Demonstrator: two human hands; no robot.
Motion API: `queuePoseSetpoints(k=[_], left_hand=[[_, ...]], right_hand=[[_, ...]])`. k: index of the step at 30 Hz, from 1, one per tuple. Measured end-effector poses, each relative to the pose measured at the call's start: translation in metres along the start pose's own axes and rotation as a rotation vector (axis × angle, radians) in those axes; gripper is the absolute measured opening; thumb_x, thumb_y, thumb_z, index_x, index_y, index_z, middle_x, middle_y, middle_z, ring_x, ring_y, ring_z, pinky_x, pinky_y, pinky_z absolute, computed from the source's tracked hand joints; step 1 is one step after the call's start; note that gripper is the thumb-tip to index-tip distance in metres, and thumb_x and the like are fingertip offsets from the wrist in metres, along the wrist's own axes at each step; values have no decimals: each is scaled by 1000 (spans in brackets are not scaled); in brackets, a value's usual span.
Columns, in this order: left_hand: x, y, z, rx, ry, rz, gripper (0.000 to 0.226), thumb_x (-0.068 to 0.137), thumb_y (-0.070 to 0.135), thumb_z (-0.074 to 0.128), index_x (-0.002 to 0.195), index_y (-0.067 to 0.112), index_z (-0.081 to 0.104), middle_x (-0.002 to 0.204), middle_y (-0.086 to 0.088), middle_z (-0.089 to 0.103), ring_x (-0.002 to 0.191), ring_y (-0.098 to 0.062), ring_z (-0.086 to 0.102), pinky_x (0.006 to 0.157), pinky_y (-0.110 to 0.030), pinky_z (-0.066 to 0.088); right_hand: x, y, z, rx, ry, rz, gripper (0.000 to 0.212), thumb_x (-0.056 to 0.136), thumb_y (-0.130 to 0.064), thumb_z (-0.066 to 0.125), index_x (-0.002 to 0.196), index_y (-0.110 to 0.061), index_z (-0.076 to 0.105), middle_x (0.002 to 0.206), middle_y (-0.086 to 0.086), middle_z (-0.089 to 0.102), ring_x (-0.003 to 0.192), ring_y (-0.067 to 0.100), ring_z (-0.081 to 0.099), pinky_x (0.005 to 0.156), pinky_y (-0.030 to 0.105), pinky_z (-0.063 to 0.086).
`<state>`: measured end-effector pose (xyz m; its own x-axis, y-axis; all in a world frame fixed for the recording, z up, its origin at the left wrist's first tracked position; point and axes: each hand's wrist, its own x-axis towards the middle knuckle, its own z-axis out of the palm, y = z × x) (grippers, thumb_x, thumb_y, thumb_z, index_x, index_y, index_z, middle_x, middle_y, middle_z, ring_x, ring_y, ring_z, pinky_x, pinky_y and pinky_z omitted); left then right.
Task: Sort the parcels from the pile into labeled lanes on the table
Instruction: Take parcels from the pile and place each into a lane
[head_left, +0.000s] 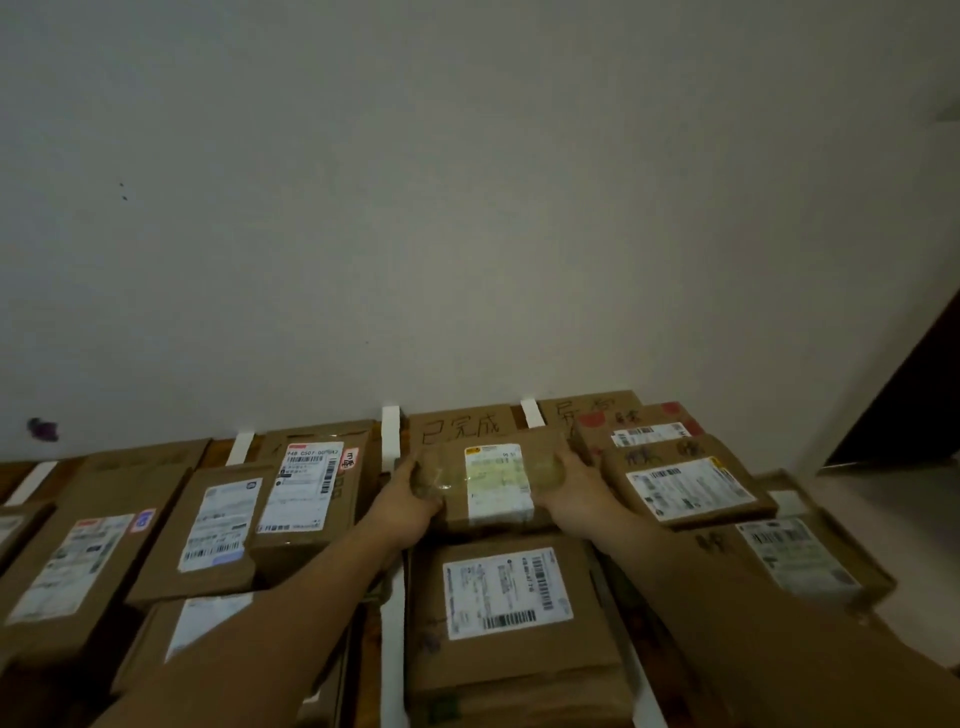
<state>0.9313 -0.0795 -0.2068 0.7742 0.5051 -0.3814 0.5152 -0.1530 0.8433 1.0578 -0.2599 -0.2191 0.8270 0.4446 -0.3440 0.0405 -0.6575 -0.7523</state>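
Centre frame: parcel (498, 483) in both hands.
Your left hand (415, 491) and right hand (571, 483) grip its side edges, fingers curled round; it seemingly rests just below the lane sign (460, 426).

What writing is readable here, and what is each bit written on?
"已完成": handwritten on the cardboard sign behind the held parcel.
"异常", likely: right cardboard sign, partly hidden.
"948 C507 00…": white label on the left parcel.
Other labels' print: too blurred to read.
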Motion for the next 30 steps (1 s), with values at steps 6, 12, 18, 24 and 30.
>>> queuePoseSetpoints(k=[6,12,18,24,30], left_hand=[[17,6,7,29,40,-56,67,92,9,53,148,28,22,143,-5,43,124,-24,49,97,-36,44],[28,6,7,46,9,-78,67,92,13,54,148,26,20,145,-6,40,124,-24,48,102,-38,40],[39,10,7,6,4,-80,58,93,13,53,145,22,30,141,-7,44,107,-17,53,93,-32,43],[50,0,9,-26,14,-60,66,91,6,54,147,25,24,139,-6,46,109,-18,56,72,-20,49],[52,-7,13,-11,-22,-72,71,88,4,58,145,29,24,138,-5,45,104,-16,55,71,-21,51]], right_hand=[[40,16,4,-17,-73,-20,75,79,-38,71,141,-44,29,137,5,48,110,27,58,88,38,54],[59,24,1,-75,-133,-49,63,83,-42,64,139,-42,35,134,0,53,109,20,60,83,32,54],[66,21,-1,-123,-166,-98,36,91,-42,54,126,-43,52,124,-7,61,111,18,58,95,40,51],[76,18,-2,-108,-104,-22,88,83,-38,69,150,-40,13,144,10,38,112,28,56,80,27,49],[76,26,6,-185,-107,-20,83,88,-40,63,152,-34,11,150,12,28,128,33,41,89,32,40]])
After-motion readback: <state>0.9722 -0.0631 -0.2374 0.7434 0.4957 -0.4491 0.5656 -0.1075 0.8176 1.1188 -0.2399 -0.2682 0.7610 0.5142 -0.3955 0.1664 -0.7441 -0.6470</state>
